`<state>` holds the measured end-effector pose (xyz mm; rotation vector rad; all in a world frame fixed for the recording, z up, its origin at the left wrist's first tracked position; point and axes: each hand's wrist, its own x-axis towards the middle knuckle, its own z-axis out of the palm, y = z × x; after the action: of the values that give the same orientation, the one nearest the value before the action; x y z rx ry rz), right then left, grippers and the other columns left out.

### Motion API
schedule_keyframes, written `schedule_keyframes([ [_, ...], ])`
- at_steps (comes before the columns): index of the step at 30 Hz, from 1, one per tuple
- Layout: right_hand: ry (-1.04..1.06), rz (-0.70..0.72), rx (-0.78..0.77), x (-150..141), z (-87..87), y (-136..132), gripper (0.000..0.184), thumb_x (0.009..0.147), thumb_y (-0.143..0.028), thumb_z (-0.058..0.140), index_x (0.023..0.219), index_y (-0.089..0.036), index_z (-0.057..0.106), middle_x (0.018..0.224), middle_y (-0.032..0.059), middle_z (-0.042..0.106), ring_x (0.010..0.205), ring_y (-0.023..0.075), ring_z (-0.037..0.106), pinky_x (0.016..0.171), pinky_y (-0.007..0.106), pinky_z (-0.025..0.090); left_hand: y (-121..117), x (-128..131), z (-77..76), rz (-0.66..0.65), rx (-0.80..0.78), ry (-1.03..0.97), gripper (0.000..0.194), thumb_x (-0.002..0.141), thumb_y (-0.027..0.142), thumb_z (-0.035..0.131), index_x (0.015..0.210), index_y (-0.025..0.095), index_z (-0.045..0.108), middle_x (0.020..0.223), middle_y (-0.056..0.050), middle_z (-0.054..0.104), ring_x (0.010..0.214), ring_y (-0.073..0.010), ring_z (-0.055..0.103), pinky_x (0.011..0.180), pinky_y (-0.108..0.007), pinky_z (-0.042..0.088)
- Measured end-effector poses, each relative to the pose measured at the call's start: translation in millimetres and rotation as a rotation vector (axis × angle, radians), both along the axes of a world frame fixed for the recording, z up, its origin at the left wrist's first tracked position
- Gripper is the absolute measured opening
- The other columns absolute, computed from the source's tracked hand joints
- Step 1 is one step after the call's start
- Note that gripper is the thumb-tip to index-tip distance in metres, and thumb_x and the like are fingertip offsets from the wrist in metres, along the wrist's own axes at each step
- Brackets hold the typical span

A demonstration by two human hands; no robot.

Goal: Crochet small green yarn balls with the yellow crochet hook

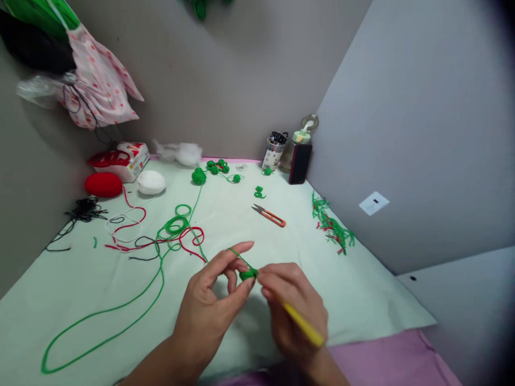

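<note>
Between the thumb and fingers of my left hand [213,297] is a small green crochet piece [247,274]. Green yarn [240,257] runs over my raised left index finger down to it. My right hand [295,300] grips a crochet hook with a yellow handle [303,324]; its tip meets the piece and is hidden by my fingers. A long loop of loose green yarn [100,311] lies on the table to the left, below a green coil [176,225]. A green yarn ball [198,176] sits farther back.
Orange-handled thread snips [269,215] lie ahead of my hands. Green and red yarn scraps [332,225] are at right. Red yarn [103,185], white yarn [151,183] and black yarn [86,210] are at left. A phone [300,164] leans on a bottle by a pen cup [274,151].
</note>
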<state>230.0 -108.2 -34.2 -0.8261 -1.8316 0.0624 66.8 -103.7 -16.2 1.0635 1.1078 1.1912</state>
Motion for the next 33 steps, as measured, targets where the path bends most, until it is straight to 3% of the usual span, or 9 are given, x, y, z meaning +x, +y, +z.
schedule_keyframes([
  [3, -0.091, -0.069, 0.146, 0, 0.8, -2, 0.028, 0.099, -0.007, 0.061, 0.119, -0.021, 0.076, 0.103, 0.0102, 0.076, 0.096, 0.0215, 0.073, 0.079, 0.032, 0.061, 2, -1, 5.0, -0.186, -0.192, -0.298, 0.057, 0.082, 0.034, 0.087, 0.137, 0.03, 0.073, 0.075, 0.005, 0.062, 0.059, -0.0086, 0.047, 0.067, -0.024, 0.049],
  [7, 0.393, 0.06, -0.178, 1, 3.8, 2, 0.024, 0.104, -0.013, 0.056, 0.108, -0.025, 0.077, 0.087, 0.0041, 0.074, 0.08, 0.0184, 0.069, 0.069, 0.03, 0.058, 6, -7, 12.2, -0.25, -0.312, -0.528, 0.045, 0.082, 0.03, 0.088, 0.126, 0.023, 0.08, 0.063, 0.01, 0.048, 0.049, -0.0033, 0.028, 0.07, -0.026, 0.054],
  [9, 0.563, 0.149, -0.316, 0, 6.1, 7, 0.021, 0.105, -0.019, 0.058, 0.101, -0.026, 0.078, 0.082, 0.0022, 0.072, 0.076, 0.0174, 0.067, 0.066, 0.029, 0.057, 7, -8, 12.6, -0.211, -0.264, -0.519, 0.045, 0.081, 0.028, 0.089, 0.126, 0.028, 0.08, 0.079, 0.005, 0.058, 0.056, -0.0048, 0.041, 0.071, -0.026, 0.055],
  [12, 0.541, 0.211, -0.367, -4, 8.4, 11, 0.018, 0.104, -0.022, 0.063, 0.1, -0.026, 0.08, 0.088, 0.0041, 0.076, 0.082, 0.0185, 0.071, 0.069, 0.03, 0.059, 6, -5, 8.7, -0.205, -0.175, -0.442, 0.047, 0.082, 0.033, 0.089, 0.128, 0.035, 0.079, 0.094, 0.0, 0.064, 0.083, -0.0138, 0.059, 0.078, -0.027, 0.054],
  [16, 0.344, 0.088, -0.247, -8, 5.1, 5, 0.027, 0.1, -0.011, 0.064, 0.112, -0.029, 0.08, 0.093, 0.005, 0.078, 0.083, 0.019, 0.073, 0.069, 0.03, 0.06, 4, 0, 3.6, -0.133, -0.156, -0.347, 0.046, 0.082, 0.032, 0.091, 0.126, 0.036, 0.08, 0.09, 0.003, 0.065, 0.075, -0.0094, 0.051, 0.07, -0.02, 0.045],
  [20, 0.133, -0.041, -0.083, -5, -1.0, -2, 0.037, 0.097, -0.006, 0.065, 0.122, -0.03, 0.079, 0.103, 0.0075, 0.078, 0.09, 0.0209, 0.074, 0.074, 0.032, 0.061, 7, 2, 4.5, -0.183, -0.306, -0.495, 0.049, 0.078, 0.034, 0.093, 0.125, 0.028, 0.081, 0.074, 0.005, 0.057, 0.065, -0.0079, 0.044, 0.071, -0.022, 0.046],
  [23, 0.392, 0.015, -0.202, -2, -1.0, 1, 0.029, 0.1, -0.009, 0.06, 0.111, -0.028, 0.079, 0.091, 0.0044, 0.076, 0.081, 0.0186, 0.07, 0.07, 0.03, 0.058, 10, 0, 6.2, -0.215, -0.382, -0.588, 0.039, 0.079, 0.029, 0.092, 0.117, 0.023, 0.084, 0.066, 0.008, 0.048, 0.057, -0.0052, 0.033, 0.087, -0.029, 0.051],
  [26, 0.63, 0.138, -0.372, -2, 1.2, 8, 0.021, 0.103, -0.018, 0.061, 0.1, -0.026, 0.08, 0.083, 0.0026, 0.073, 0.073, 0.0161, 0.066, 0.065, 0.028, 0.056, 9, -1, 5.4, -0.17, -0.302, -0.527, 0.039, 0.078, 0.028, 0.091, 0.117, 0.028, 0.084, 0.08, 0.004, 0.06, 0.069, -0.0083, 0.05, 0.09, -0.03, 0.049],
  [33, 0.613, 0.169, -0.484, -4, 0.3, 12, 0.016, 0.102, -0.027, 0.067, 0.099, -0.025, 0.083, 0.089, 0.0054, 0.079, 0.075, 0.0173, 0.069, 0.066, 0.029, 0.057, 5, -1, 0.1, -0.16, -0.191, -0.356, 0.041, 0.083, 0.034, 0.088, 0.124, 0.033, 0.081, 0.092, 0.001, 0.066, 0.091, -0.0162, 0.058, 0.089, -0.029, 0.045],
])
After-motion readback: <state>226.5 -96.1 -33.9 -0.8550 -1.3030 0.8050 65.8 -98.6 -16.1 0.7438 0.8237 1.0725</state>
